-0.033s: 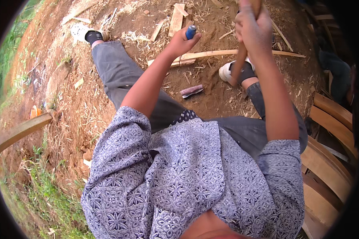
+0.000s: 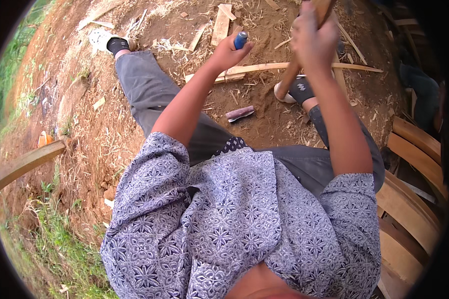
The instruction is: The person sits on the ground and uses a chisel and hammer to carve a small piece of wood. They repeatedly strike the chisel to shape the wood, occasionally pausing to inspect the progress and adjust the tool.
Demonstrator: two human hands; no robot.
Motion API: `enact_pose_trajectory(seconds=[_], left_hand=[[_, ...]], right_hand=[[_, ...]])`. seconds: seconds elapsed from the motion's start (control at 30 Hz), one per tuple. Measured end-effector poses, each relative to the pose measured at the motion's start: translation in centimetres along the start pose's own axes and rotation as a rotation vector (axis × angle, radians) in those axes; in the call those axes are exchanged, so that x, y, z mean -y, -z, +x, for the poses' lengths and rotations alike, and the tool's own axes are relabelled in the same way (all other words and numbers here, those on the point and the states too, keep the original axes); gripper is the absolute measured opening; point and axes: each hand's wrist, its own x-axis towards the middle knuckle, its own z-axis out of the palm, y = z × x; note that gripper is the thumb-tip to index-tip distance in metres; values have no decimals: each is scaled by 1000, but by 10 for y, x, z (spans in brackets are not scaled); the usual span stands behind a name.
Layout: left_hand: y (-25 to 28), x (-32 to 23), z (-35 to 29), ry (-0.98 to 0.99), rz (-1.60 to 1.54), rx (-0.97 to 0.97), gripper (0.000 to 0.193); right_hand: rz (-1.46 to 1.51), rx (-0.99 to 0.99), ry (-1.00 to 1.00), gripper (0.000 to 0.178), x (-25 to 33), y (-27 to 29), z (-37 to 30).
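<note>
My left hand (image 2: 228,54) is closed around a tool with a blue handle (image 2: 240,40); the handle's rounded end points up at me, and its working end is hidden. Further right, my right hand (image 2: 314,44), smeared by motion, wraps round a long wooden handle (image 2: 288,79). That handle slants from the picture's top edge down past my right shoe (image 2: 285,93); its upper part leaves the view, so the kind of tool cannot be made out. Beyond my left hand lies a flat board (image 2: 220,26). A long curved wooden strip (image 2: 269,66) crosses the ground just nearer than the hands.
A pinkish cylinder-shaped piece (image 2: 240,113) lies on the dirt between my legs. Curved planks (image 2: 409,199) are stacked at my right. A curved beam (image 2: 25,167) and an orange object (image 2: 45,138) are at the left. Wood shavings and offcuts litter the ground.
My right hand and the wooden handle have shifted a little to the left, and the handle's lower end has risen slightly. My left hand has hardly moved.
</note>
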Motion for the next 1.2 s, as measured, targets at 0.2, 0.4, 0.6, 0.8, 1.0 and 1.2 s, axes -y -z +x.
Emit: enact_pose_trajectory(seconds=[0.2, 0.4, 0.6, 0.8, 1.0, 1.2], left_hand=[[3, -8, -2, -68, -27, -122, 36], [-9, -8, -1, -122, -23, -131, 36], [-10, -10, -1, -145, -46, -87, 37], [-13, -7, -3, -143, -41, -72, 38], [-7, 0, -3, -106, -28, -137, 34], [-2, 1, -4, -130, -16, -151, 32]], right_hand=[[-60, 62, -48, 35, 26, 3, 5], [-304, 247, 212, 35, -8, -5, 0], [-225, 250, 123, 38, -16, 1, -16], [-219, 97, -61, 41, -12, -11, -26], [-104, 107, -66, 47, 12, -9, -12], [-96, 205, -110, 43, 22, 2, -9]])
